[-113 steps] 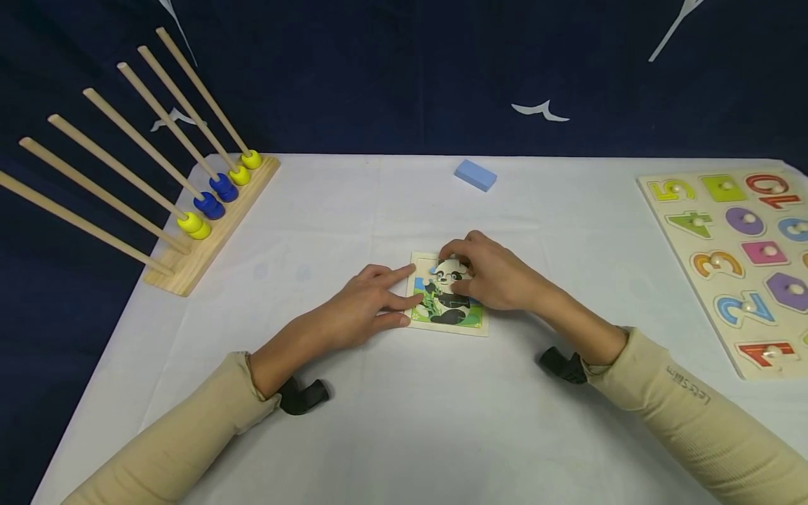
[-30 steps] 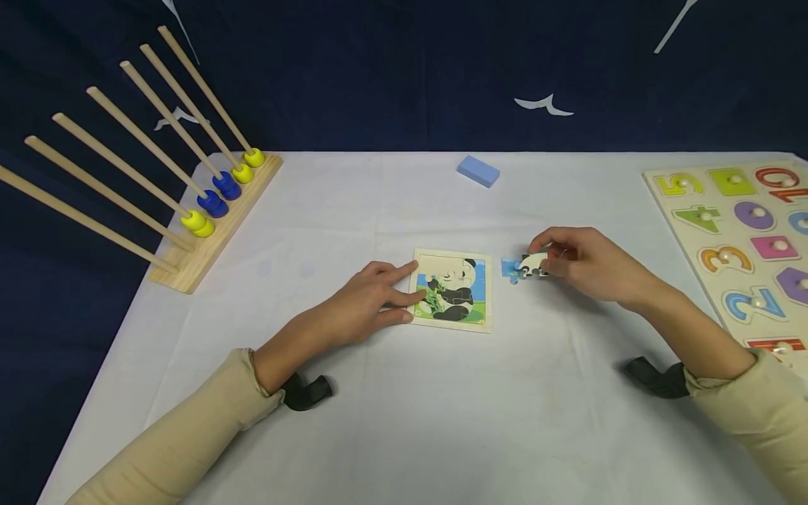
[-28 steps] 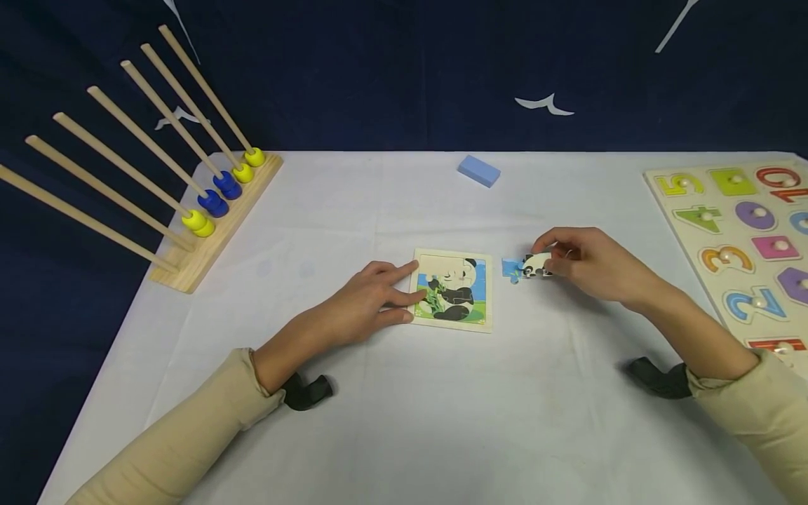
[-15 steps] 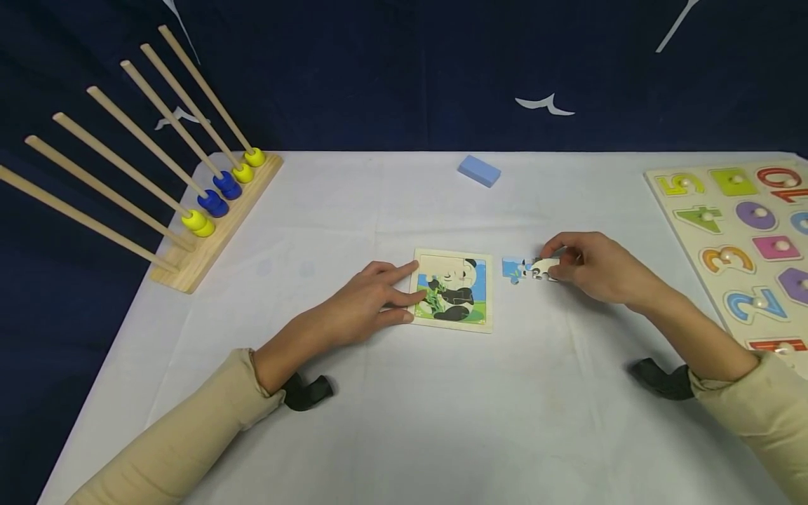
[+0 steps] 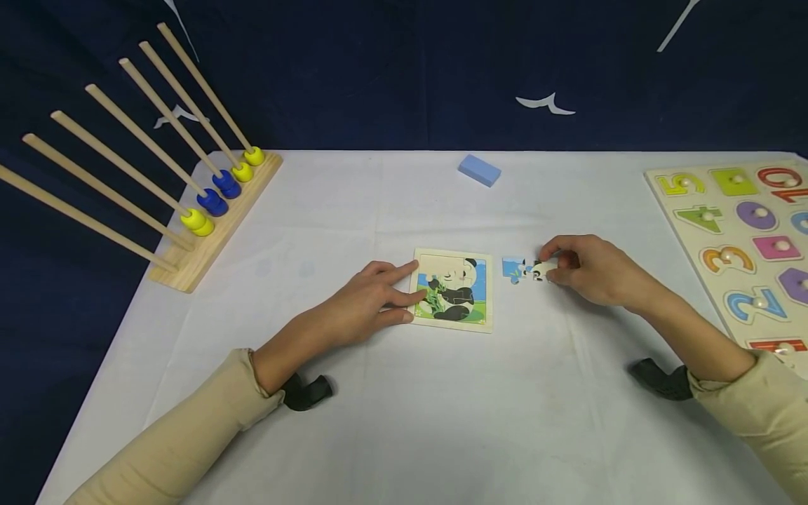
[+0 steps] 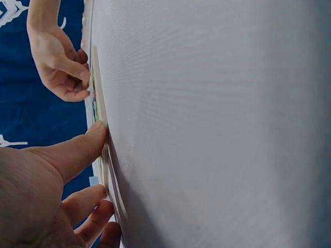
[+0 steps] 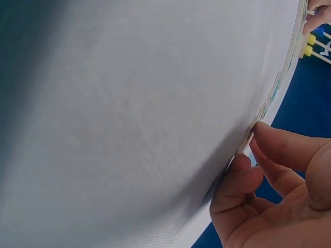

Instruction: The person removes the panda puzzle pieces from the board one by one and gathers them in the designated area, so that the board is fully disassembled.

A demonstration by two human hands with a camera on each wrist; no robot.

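A square panda jigsaw puzzle (image 5: 453, 306) lies on the white table, with bare wood at its upper left where the face is. The spread fingers of my left hand (image 5: 362, 305) rest on its left edge; in the left wrist view the left thumb (image 6: 77, 152) touches the board's edge. To the board's right, my right hand (image 5: 593, 270) pinches a black-and-white panda-face puzzle piece (image 5: 539, 271) between thumb and fingers, low at the table. A blue puzzle piece (image 5: 512, 268) lies against its left side. The right wrist view shows the pinched piece (image 7: 249, 137) edge-on.
At the left stands a wooden bead rack (image 5: 214, 231) with tall pegs and yellow and blue beads. A blue block (image 5: 479, 170) lies near the table's back edge. On the right is a number and shape peg board (image 5: 726, 238). A dark cloth (image 5: 379, 77) hangs behind.
Since the earliest frame, my right hand has moved right, off the puzzle, and the panda-face piece is out of the board. Lately it has shifted slightly right and down. My left hand has stayed put.
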